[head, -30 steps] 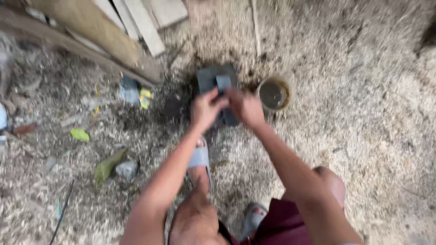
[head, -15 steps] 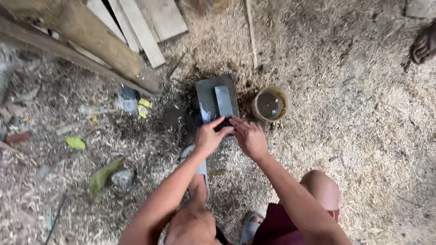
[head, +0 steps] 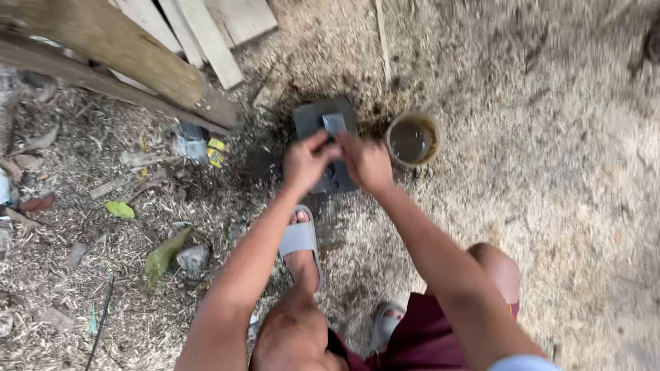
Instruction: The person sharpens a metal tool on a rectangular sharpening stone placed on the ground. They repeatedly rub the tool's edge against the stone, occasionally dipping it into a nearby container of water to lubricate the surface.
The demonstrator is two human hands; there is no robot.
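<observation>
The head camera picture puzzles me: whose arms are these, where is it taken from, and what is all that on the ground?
There is no machine here. A person wears a camera on the head, so you look down along their own two bare arms to the ground. The left hand and the right hand are close together, both pressing a small flat grey blade onto a dark flat stone. How the blade is gripped is partly hidden by the fingers. Just right of the stone stands a small round cup with murky liquid in it. The ground is covered in sawdust and chips. At upper left lie a log and some planks. Below you see the person's knees and a foot in a grey sandal.
</observation>
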